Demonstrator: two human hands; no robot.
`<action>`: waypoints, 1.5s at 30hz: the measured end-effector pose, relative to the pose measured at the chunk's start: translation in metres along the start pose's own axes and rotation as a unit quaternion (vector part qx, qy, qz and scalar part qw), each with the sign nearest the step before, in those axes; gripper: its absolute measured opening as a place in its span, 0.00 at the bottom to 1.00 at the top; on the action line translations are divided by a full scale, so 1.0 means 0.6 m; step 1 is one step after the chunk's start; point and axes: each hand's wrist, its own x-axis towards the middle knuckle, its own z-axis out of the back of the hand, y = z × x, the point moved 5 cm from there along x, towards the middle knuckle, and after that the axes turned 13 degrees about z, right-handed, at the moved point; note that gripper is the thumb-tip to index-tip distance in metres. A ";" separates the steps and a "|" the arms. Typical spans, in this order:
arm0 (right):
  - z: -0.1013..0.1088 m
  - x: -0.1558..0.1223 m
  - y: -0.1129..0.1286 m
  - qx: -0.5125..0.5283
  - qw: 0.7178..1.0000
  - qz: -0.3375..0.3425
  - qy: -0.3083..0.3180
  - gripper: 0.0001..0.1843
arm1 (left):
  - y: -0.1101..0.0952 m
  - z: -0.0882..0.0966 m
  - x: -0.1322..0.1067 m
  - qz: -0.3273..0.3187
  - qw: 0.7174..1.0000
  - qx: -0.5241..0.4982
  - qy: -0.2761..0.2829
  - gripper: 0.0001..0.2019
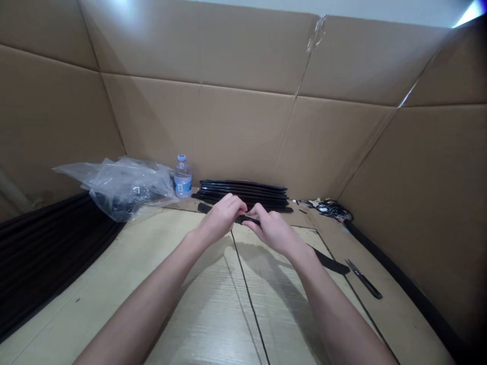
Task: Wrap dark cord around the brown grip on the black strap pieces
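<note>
A long flat black strip [330, 261] lies slantwise across the table, its far end showing left of my hands and its near end beyond my right forearm. My left hand [227, 215] pinches the strip near its middle, thumb and fingers together. Close beside it, my right hand [271, 229] grips the same strip, fingertips almost touching the left ones. What lies between the fingertips is too small to make out. A thin black line [247, 286], perhaps a cord, runs from beneath my hands to the lower edge of view.
Behind my hands lies a stack of black strips [243, 188]. A water bottle [183, 177] and clear plastic bags [131, 185] stand to its left. Small scissors or snips [363, 279] and tangled black cords [331, 208] are right. Dark pleated fabric [49, 258] lines the left; cardboard walls [198, 121] surround the table.
</note>
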 end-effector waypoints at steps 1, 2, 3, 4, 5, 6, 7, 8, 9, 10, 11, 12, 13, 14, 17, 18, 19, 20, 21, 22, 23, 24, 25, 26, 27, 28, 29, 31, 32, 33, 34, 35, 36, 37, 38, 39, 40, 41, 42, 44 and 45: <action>0.002 0.000 0.001 -0.003 1.000 -0.004 -0.006 0.12 | 0.001 0.004 0.003 0.015 1.000 -0.010 -0.005 0.07; 0.004 0.000 0.003 -0.011 1.000 -0.004 -0.008 0.14 | 0.001 0.008 0.005 0.034 0.999 -0.021 -0.009 0.06; 0.005 0.000 0.006 -0.024 1.000 0.002 -0.004 0.15 | 0.001 0.013 0.008 0.056 0.998 -0.033 -0.010 0.05; 0.006 0.001 0.008 -0.039 0.999 0.013 0.003 0.16 | 0.002 0.017 0.010 0.082 0.996 -0.046 -0.008 0.04; 0.006 0.001 0.011 -0.052 0.998 0.028 0.009 0.16 | 0.004 0.020 0.011 0.109 0.992 -0.057 -0.005 0.04; 0.005 0.001 0.014 -0.062 0.997 0.044 0.011 0.16 | 0.005 0.022 0.012 0.133 0.989 -0.068 -0.001 0.04; 0.004 0.002 0.015 -0.067 0.996 0.059 0.009 0.16 | 0.006 0.023 0.013 0.152 0.985 -0.078 0.004 0.04; 0.002 0.002 0.016 -0.070 0.995 0.071 0.005 0.15 | 0.008 0.023 0.013 0.167 0.982 -0.089 0.010 0.05; 0.001 0.001 0.016 -0.068 0.994 0.080 -0.001 0.14 | 0.010 0.023 0.013 0.180 0.979 -0.099 0.015 0.05; -0.002 0.001 0.016 -0.063 0.994 0.087 -0.008 0.13 | 0.014 0.023 0.013 0.192 0.976 -0.105 0.019 0.04; -0.004 0.000 0.015 -0.054 0.994 0.093 -0.014 0.13 | 0.017 0.024 0.012 0.201 0.974 -0.105 0.025 0.03; -0.007 0.000 0.015 -0.043 0.994 0.097 -0.019 0.13 | 0.022 0.025 0.012 0.207 0.973 -0.098 0.034 0.02; -0.009 0.000 0.014 -0.030 0.994 0.102 -0.021 0.13 | 0.026 0.027 0.012 0.211 0.973 -0.087 0.044 0.02; -0.011 -0.001 0.013 -0.019 0.994 0.106 -0.023 0.13 | 0.032 0.031 0.012 0.211 0.973 -0.074 0.056 0.03; -0.008 -0.001 0.007 0.016 0.993 0.114 -0.034 0.12 | 0.057 0.054 0.011 0.228 0.970 -0.063 0.055 0.04; -0.004 -0.001 0.004 0.028 0.992 0.115 -0.043 0.11 | 0.070 0.065 0.011 0.244 0.966 -0.070 0.040 0.04; 0.002 -0.002 0.001 0.039 0.991 0.116 -0.054 0.11 | 0.085 0.076 0.009 0.267 0.960 -0.084 0.017 0.03; 0.008 -0.002 -0.001 0.049 0.990 0.116 -0.066 0.10 | 0.101 0.085 0.007 0.291 0.951 -0.104 -0.006 0.03; 0.015 -0.003 -0.004 0.058 0.989 0.113 -0.078 0.11 | 0.117 0.093 0.005 0.314 0.939 -0.133 -0.036 0.04; 0.022 -0.004 -0.007 0.066 0.988 0.107 -0.089 0.11 | 0.133 0.098 0.000 0.337 0.923 -0.171 -0.067 0.06; 0.028 -0.005 -0.009 0.076 0.987 0.098 -0.100 0.12 | 0.148 0.098 -0.004 0.357 0.908 -0.202 -0.086 0.07; 0.034 -0.006 -0.011 0.090 0.986 0.089 -0.111 0.12 | 0.160 0.095 -0.009 0.376 0.893 -0.228 -0.097 0.08; 0.038 -0.007 -0.013 0.107 0.984 0.077 -0.123 0.13 | 0.170 0.090 -0.014 0.395 0.877 -0.251 -0.106 0.08; 0.041 -0.008 -0.014 0.129 0.980 0.063 -0.137 0.13 | 0.174 0.080 -0.018 0.408 0.869 -0.263 -0.093 0.08; 0.043 -0.009 -0.015 0.153 0.975 0.047 -0.154 0.13 | 0.174 0.066 -0.020 0.414 0.869 -0.264 -0.059 0.08; 0.045 -0.010 -0.016 0.180 0.968 0.030 -0.174 0.12 | 0.169 0.052 -0.022 0.415 0.872 -0.260 -0.015 0.08; 0.046 -0.011 -0.017 0.210 0.958 0.012 -0.196 0.11 | 0.158 0.036 -0.024 0.405 0.877 -0.255 0.046 0.08; 0.047 -0.013 -0.018 0.274 0.933 -0.023 -0.231 0.11 | 0.129 0.005 -0.029 0.373 0.872 -0.264 0.177 0.07; 0.048 -0.013 -0.017 0.306 0.920 -0.036 -0.244 0.11 | 0.113 -0.009 -0.034 0.372 0.853 -0.279 0.235 0.07; 0.050 -0.012 -0.015 0.333 0.907 -0.046 -0.254 0.11 | 0.097 -0.019 -0.038 0.368 0.836 -0.288 0.286 0.07; 0.052 -0.012 -0.012 0.357 0.895 -0.054 -0.263 0.11 | 0.078 -0.026 -0.038 0.352 0.827 -0.303 0.318 0.08; 0.055 -0.011 -0.010 0.376 0.885 -0.059 -0.269 0.11 | 0.060 -0.030 -0.036 0.330 0.821 -0.327 0.331 0.10; 0.058 -0.010 -0.006 0.390 0.876 -0.064 -0.275 0.11 | 0.042 -0.031 -0.031 0.313 0.814 -0.365 0.326 0.11; 0.061 -0.009 -0.003 0.402 0.869 -0.068 -0.279 0.11 | 0.025 -0.031 -0.024 0.294 0.802 -0.421 0.306 0.13; 0.063 -0.008 0.000 0.411 0.864 -0.071 -0.282 0.11 | 0.010 -0.028 -0.015 0.276 0.782 -0.490 0.268 0.15; 0.065 -0.007 0.003 0.419 0.860 -0.072 -0.281 0.11 | -0.004 -0.027 -0.008 0.253 0.761 -0.547 0.239 0.15; 0.066 -0.007 0.007 0.427 0.857 -0.073 -0.280 0.10 | -0.016 -0.024 -0.001 0.225 0.751 -0.586 0.206 0.16; 0.066 -0.006 0.009 0.434 0.853 -0.074 -0.279 0.10 | -0.023 -0.022 0.005 0.210 0.743 -0.612 0.173 0.16; 0.066 -0.005 0.012 0.440 0.850 -0.075 -0.278 0.10 | -0.028 -0.022 0.008 0.204 0.737 -0.628 0.146 0.16; 0.066 -0.005 0.016 0.447 0.847 -0.082 -0.277 0.11 | -0.029 -0.021 0.011 0.209 0.736 -0.637 0.098 0.15; 0.065 -0.004 0.017 0.448 0.846 -0.086 -0.277 0.11 | -0.028 -0.021 0.012 0.217 0.736 -0.637 0.081 0.14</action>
